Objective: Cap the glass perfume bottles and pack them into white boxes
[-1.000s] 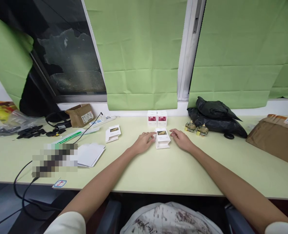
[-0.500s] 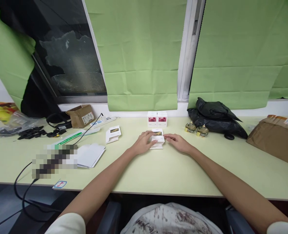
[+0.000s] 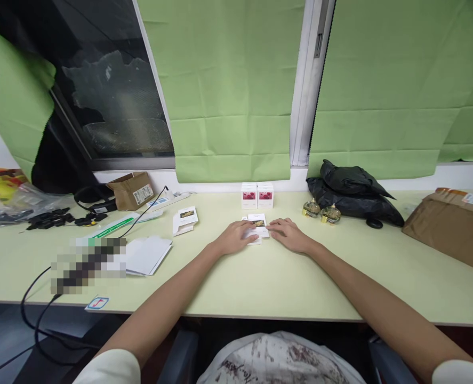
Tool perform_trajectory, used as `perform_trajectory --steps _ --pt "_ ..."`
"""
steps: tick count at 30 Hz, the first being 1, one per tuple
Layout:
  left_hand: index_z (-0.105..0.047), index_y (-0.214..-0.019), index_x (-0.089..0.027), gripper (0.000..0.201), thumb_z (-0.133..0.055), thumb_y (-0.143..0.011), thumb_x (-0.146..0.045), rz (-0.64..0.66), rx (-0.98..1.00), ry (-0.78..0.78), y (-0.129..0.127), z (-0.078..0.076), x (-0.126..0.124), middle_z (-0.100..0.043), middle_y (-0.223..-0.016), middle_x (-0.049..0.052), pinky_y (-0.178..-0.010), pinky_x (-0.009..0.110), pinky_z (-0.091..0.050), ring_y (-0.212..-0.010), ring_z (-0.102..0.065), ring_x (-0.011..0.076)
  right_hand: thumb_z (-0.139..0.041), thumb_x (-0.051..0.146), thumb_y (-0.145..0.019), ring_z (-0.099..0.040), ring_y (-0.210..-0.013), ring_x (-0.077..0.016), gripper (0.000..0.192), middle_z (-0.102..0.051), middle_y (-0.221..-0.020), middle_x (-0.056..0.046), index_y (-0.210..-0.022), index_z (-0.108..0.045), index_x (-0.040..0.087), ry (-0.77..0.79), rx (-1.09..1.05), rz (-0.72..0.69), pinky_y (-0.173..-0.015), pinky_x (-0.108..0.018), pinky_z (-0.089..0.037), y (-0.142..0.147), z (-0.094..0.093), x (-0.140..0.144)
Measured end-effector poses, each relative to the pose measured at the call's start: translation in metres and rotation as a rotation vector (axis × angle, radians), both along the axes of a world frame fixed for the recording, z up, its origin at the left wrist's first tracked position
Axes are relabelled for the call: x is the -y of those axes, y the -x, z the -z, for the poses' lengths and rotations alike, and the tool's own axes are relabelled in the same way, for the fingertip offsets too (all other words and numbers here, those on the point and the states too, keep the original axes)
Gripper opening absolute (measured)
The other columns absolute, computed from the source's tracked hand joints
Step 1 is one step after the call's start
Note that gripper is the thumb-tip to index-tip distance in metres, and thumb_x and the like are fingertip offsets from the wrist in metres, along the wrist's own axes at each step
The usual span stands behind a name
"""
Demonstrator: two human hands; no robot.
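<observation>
A small white carton (image 3: 261, 220) with a dark picture panel lies nearly flat on the table in front of me, a white flap sticking out toward me. My left hand (image 3: 234, 238) is on its left side, fingers over the panel and thumb at the near edge, holding it. From the right, my right hand (image 3: 289, 235) reaches the carton's right edge with its fingertips, its fingers stretched and loosely apart. Just behind stand white boxes (image 3: 257, 199) with pink-red pictures. Another partly folded white carton (image 3: 186, 220) with a dark panel sits to the left.
Two ornate gold-and-glass bottles (image 3: 321, 210) stand right of the hands, before black plastic bags (image 3: 352, 194). A brown parcel (image 3: 452, 226) lies far right. White sheets (image 3: 150, 255), cables and an opened cardboard box (image 3: 133, 192) are on the left. The table's front edge is near me.
The carton between my hands has gone from standing somewhat raised to lying flatter, its panel now facing up more. My left thumb and fingers have come down with it.
</observation>
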State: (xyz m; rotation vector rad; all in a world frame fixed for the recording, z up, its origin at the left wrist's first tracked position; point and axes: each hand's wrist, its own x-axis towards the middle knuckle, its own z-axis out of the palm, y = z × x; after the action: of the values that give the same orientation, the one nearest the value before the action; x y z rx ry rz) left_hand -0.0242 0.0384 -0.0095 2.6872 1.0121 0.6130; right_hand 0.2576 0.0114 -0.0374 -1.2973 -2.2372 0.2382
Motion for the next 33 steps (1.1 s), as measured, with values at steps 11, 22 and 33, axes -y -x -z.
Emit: perform_trajectory --steps 11,22,33 --pt "-0.067 -0.126 -0.029 0.051 -0.048 -0.099 -0.067 -0.119 -0.034 -0.048 0.019 -0.014 -0.005 -0.066 -0.136 0.008 -0.109 0.047 -0.046 -0.123 -0.062 0.0303 -0.052 0.039 -0.103 -0.056 -0.125 -0.0308 0.042 -0.066 -0.136 -0.01 -0.142 -0.065 0.029 -0.023 -0.019 0.046 -0.111 -0.052 -0.042 -0.012 0.003 -0.007" --pt "-0.063 -0.106 -0.023 0.059 -0.041 -0.095 -0.077 -0.301 -0.082 -0.063 0.035 -0.013 -0.02 -0.07 -0.114 0.012 -0.094 0.046 -0.049 -0.103 -0.068 0.0328 -0.047 0.032 -0.1 -0.066 -0.09 -0.0238 0.031 -0.065 -0.122 -0.012 -0.112 -0.073 0.02 -0.129 -0.143 0.443 -0.096 -0.043 -0.051 -0.05 0.005 -0.023" --pt "-0.054 -0.132 -0.023 0.053 -0.044 -0.099 -0.063 -0.331 -0.063 -0.069 0.039 -0.009 -0.024 -0.067 -0.133 0.014 -0.101 0.048 -0.047 -0.117 -0.066 0.0359 -0.051 0.034 -0.093 -0.064 -0.1 -0.0283 0.041 -0.045 -0.138 -0.019 -0.13 -0.057 0.019 -0.323 -0.396 0.709 -0.097 -0.046 -0.053 -0.07 -0.006 -0.022"
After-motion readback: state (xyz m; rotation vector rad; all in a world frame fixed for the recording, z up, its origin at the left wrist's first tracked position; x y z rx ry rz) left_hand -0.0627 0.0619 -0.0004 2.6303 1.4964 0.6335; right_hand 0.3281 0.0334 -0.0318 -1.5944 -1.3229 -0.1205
